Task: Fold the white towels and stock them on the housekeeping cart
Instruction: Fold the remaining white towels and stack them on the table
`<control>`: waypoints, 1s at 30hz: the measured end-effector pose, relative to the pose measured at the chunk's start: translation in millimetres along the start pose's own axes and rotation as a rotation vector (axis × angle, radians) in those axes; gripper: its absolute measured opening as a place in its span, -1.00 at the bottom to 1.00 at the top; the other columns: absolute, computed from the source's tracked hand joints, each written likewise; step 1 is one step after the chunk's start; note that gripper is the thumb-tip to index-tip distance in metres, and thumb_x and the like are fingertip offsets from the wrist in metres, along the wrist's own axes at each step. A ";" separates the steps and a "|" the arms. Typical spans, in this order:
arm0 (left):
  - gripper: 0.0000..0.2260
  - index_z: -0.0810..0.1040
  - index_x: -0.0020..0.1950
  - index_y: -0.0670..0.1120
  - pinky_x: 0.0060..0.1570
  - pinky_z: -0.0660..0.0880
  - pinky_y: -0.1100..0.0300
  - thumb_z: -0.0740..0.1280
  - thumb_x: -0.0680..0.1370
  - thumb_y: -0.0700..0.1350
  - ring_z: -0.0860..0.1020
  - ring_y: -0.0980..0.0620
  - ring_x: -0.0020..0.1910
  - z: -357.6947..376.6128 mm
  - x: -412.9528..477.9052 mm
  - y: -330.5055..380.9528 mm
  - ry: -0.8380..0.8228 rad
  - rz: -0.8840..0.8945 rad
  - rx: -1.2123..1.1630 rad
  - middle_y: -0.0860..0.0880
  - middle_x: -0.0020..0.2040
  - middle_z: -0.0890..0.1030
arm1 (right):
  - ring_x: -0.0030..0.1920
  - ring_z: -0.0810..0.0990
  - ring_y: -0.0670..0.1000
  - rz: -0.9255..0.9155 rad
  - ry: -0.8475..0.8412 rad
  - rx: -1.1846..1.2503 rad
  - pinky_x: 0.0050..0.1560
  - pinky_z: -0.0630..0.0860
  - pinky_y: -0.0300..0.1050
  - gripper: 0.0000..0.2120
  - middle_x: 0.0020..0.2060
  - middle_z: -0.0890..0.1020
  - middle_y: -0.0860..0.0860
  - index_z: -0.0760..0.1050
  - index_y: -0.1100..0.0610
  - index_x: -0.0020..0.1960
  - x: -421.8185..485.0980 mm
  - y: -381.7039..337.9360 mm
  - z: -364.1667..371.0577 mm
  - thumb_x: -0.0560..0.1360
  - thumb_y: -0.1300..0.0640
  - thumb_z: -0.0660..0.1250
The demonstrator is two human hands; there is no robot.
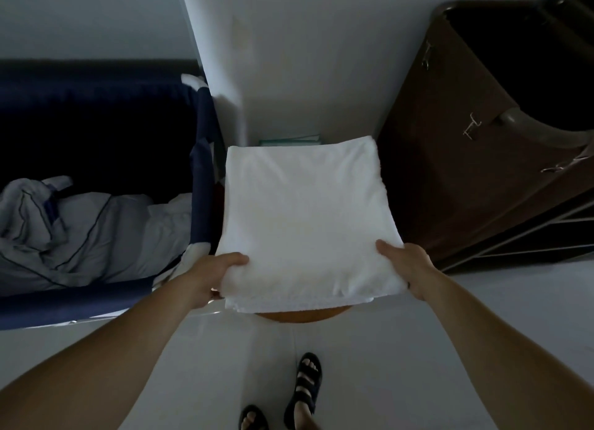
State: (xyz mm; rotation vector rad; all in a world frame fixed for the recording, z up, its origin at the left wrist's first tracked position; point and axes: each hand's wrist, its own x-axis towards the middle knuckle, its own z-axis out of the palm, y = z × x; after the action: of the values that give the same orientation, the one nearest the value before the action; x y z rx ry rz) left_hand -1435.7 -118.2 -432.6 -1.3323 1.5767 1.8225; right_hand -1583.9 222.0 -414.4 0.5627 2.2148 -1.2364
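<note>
A white towel (305, 217), folded into a flat rectangle, lies in the centre of the view over a round wooden surface (299, 316) whose rim shows below its near edge. My left hand (212, 277) grips the towel's near left corner, thumb on top. Its near right corner is held the same way by my right hand (408, 269), with the fingers hidden underneath. The dark brown housekeeping cart (466, 159) stands at the right, its metal shelf rails visible low down.
A navy fabric laundry bin (202, 159) at the left holds crumpled grey-white linen (90, 233). A white wall corner rises behind the towel, with a teal-edged stack (289, 139) at its foot. My sandalled feet (305, 388) stand on the pale floor.
</note>
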 end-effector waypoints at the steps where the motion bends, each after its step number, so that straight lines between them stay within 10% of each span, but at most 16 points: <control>1: -0.70 0.65 -0.01 -0.11 -0.27 0.61 0.12 0.55 0.38 0.03 0.67 -0.04 -0.23 2.5 1.7 0.0 0.027 -0.002 -0.026 -0.04 -0.20 0.71 | 0.01 0.64 0.15 0.006 0.003 0.008 0.12 0.59 0.09 -0.47 0.04 0.65 0.10 0.53 0.24 0.22 1.7 -0.5 -0.4 0.49 -0.17 0.44; 5: -0.59 0.58 0.16 -0.18 0.15 0.57 -0.12 0.49 0.47 0.07 0.64 -0.19 0.03 13.5 3.2 -3.8 0.152 0.048 -0.137 -0.14 0.04 0.68 | 0.03 0.63 0.16 0.006 -0.012 0.043 0.12 0.57 0.07 -0.50 0.05 0.65 0.11 0.54 0.24 0.24 7.5 -5.0 -4.1 0.56 -0.18 0.35; 16: -0.80 0.59 0.06 -0.21 -0.22 0.62 -0.02 0.39 0.45 -0.22 0.68 -0.21 -0.20 -1.3 -14.0 33.6 -0.044 -0.067 -0.036 -0.22 -0.13 0.70 | -0.06 0.62 0.18 0.012 0.038 -0.068 0.06 0.61 0.10 -0.77 -0.05 0.64 0.14 0.56 0.20 0.02 2.9 -19.5 3.5 0.43 0.09 0.38; 30: -0.86 0.56 -0.01 -0.03 -0.28 0.63 0.09 0.28 0.54 -0.25 0.67 -0.02 -0.26 -15.9 -103.6 234.8 -0.015 0.689 -0.264 -0.04 -0.21 0.68 | 0.00 0.51 -0.25 -0.783 0.315 0.316 -0.11 0.41 -0.33 -0.64 -0.02 0.53 -0.33 0.53 -0.13 0.26 -19.4 -229.0 -43.0 0.50 0.12 0.28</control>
State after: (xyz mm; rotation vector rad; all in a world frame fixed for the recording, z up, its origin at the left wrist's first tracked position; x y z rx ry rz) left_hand -1564.2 -172.5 -216.5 -0.9160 2.0058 2.5005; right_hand -1714.5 144.5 -236.6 -0.0400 2.6299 -2.0251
